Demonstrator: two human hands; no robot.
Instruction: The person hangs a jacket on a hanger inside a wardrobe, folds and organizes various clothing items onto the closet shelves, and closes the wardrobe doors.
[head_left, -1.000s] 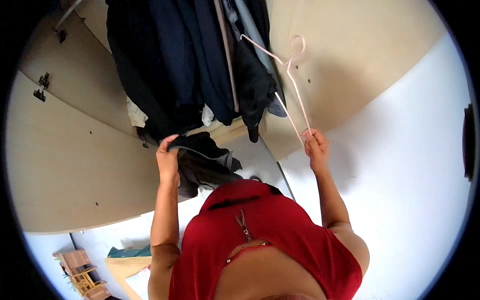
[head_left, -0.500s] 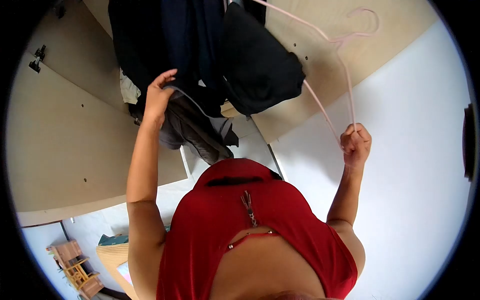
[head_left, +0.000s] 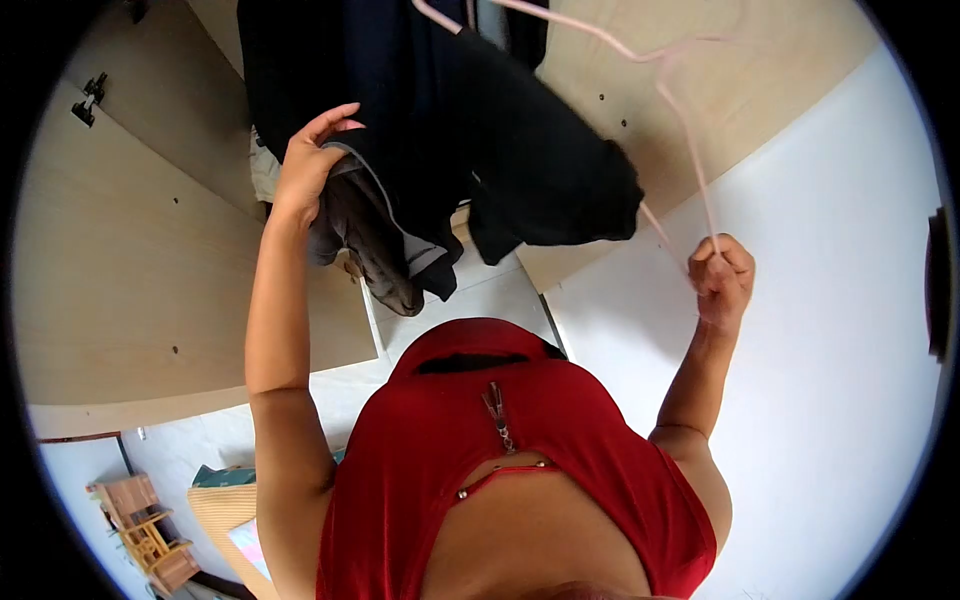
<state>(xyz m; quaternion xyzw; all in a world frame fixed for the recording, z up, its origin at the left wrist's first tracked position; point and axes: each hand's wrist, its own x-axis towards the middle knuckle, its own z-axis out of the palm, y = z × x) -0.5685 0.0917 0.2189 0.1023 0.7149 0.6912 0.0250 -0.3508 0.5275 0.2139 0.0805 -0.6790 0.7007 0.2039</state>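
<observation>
A thin pink clothes hanger [head_left: 690, 125] is gripped at one corner by my closed right hand [head_left: 722, 280]. Black cloth [head_left: 550, 150] hangs over the hanger's long bar, and the hanger's hook is blurred near the top right. On the other side, my left hand [head_left: 308, 170] pinches the edge of a dark garment [head_left: 375, 225] between thumb and fingers. That garment has a grey band along its edge and a brownish inner side, and it droops below the hand. Whether it joins the black cloth on the hanger I cannot tell.
Dark clothes [head_left: 380, 60] hang behind in a wooden wardrobe. Its open door [head_left: 150, 270] with a black hinge [head_left: 90, 98] stands on the left. A white wall [head_left: 830, 330] is close on my right. A small wooden shelf [head_left: 150, 535] is at lower left.
The black cloth and the hanger have shifted, with the cloth now lower and further right. My left hand has risen slightly with the garment edge; my right hand has moved slightly right.
</observation>
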